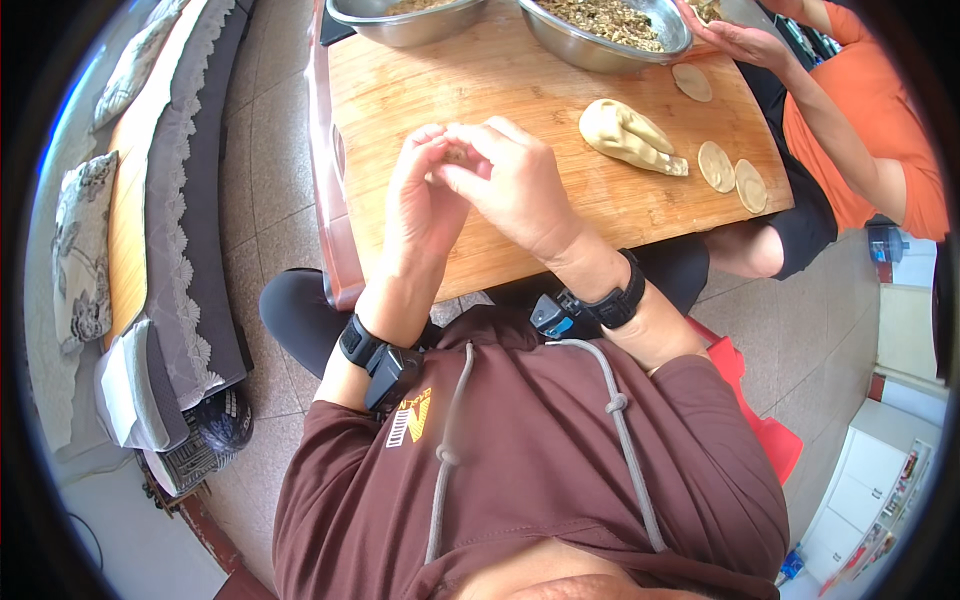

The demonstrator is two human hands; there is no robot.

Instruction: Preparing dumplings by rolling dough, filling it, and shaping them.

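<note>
Above the wooden board [480,82], my left hand [427,187] and my right hand [517,180] meet, fingers curled around a small dumpling [456,154] with brownish filling showing. Most of it is hidden by my fingers. To the right of my hands lies a folded lump of pale yellow dough [626,135] with a cut end. Two round dough wrappers [716,166] lie side by side near the board's right edge, and another wrapper [691,82] is farther back. A metal bowl of chopped filling [585,58] stands at the back.
A second metal bowl [420,28] stands at the back left. On the right sits a person in an orange top [862,97], whose hands hold a wrapper with filling beside the filling bowl. A red plastic stool [757,420] is partly visible at my right side.
</note>
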